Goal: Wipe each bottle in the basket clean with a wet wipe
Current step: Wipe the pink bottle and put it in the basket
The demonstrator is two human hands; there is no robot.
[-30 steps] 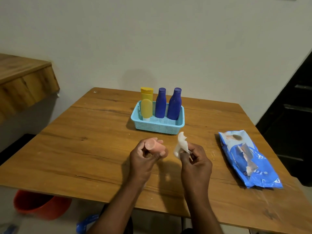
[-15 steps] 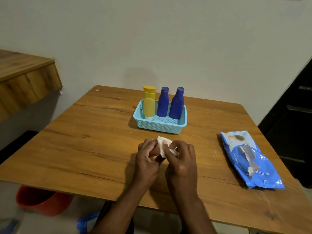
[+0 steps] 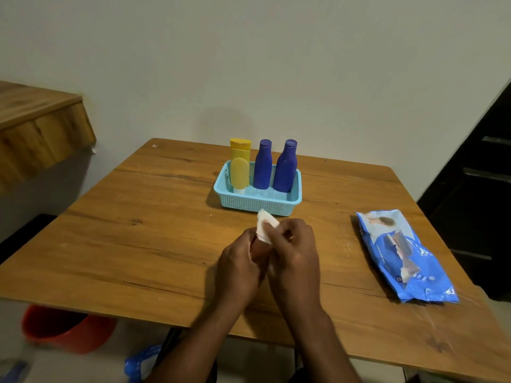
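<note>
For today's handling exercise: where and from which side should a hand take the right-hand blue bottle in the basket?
Probably from above, round the narrow neck of the right-hand blue bottle. It stands upright; the basket wall hides its base, and the other blue bottle crowds its left.

Both hands, left [image 3: 240,268] and right [image 3: 294,251], meet over the table [image 3: 138,244], pinching a white wipe [image 3: 266,226].

A plain pale wall [image 3: 276,64] backs the wooden table [image 3: 138,244], a wooden ledge [image 3: 41,128] jutting at left.
</note>
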